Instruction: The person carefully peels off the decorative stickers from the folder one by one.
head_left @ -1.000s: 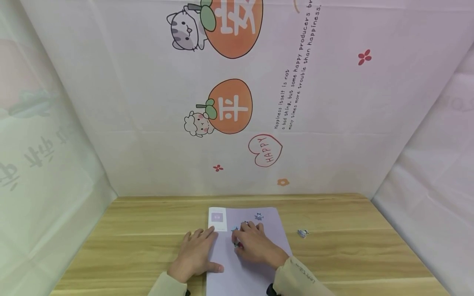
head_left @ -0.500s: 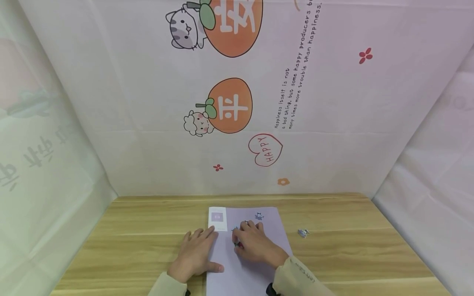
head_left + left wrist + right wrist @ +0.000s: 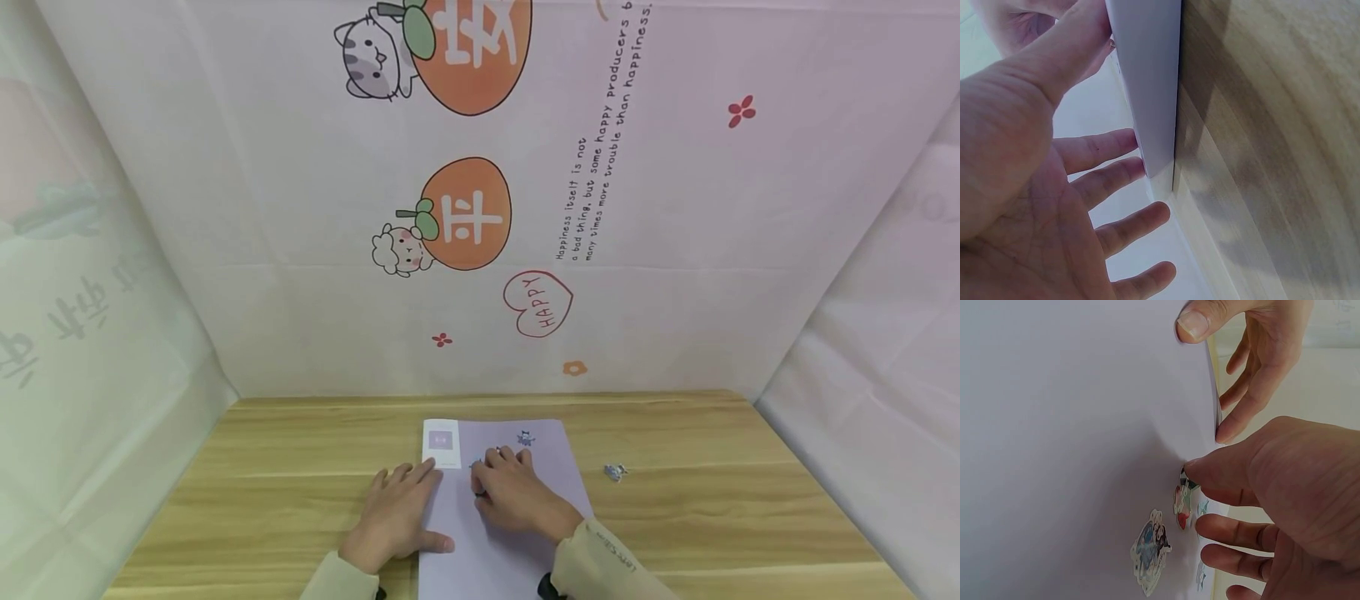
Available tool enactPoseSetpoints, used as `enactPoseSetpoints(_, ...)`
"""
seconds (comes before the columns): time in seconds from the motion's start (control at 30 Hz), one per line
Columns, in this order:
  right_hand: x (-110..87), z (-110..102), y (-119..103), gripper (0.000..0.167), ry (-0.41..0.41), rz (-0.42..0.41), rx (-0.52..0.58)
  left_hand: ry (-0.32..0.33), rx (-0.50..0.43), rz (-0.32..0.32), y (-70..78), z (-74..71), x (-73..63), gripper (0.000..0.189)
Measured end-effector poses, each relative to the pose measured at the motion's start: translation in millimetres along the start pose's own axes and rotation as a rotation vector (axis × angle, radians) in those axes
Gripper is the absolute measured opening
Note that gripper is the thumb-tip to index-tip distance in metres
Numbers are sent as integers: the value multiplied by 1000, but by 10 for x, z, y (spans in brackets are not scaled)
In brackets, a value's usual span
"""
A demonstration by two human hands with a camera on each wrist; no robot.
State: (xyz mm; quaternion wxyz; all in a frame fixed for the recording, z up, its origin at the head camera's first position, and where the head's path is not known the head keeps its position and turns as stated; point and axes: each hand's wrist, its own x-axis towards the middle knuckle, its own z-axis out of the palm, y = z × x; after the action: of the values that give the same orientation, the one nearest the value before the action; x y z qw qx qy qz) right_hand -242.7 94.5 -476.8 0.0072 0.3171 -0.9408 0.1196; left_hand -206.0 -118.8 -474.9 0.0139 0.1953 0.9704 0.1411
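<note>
The right hand (image 3: 517, 498) pinches a sticker (image 3: 1183, 501) between thumb and finger, over the book (image 3: 474, 560). The left hand (image 3: 399, 512) lies spread, fingers straight, touching the book's left side

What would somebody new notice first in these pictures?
Probably the big orange fruit drawings with white characters on the white fabric backdrop behind the wooden table. Next, perhaps the pale purple rectangular pad mid-table, with the right hand pinching a small flat cartoon cutout at the pad's surface and the left hand at its left edge.
</note>
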Motion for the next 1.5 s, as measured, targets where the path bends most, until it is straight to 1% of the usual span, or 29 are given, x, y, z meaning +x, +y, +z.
enactPoseSetpoints(0.4,-8,2,-4,21,12,-1,-13,-4,-11,-5,8,-8,-7,94)
enactPoseSetpoints(0.8,-2,-10,-11,23,1,7,-13,-8,-16,-6,-1,0,-6,95)
enactPoseSetpoints(1.23,10,-22,-6,12,2,5,-30,7,-10,0,0,-17,0,96)
enactPoseSetpoints(1.5,9,-3,-7,12,30,-7,-48,-3,-19,-6,9,-21,-12,95)
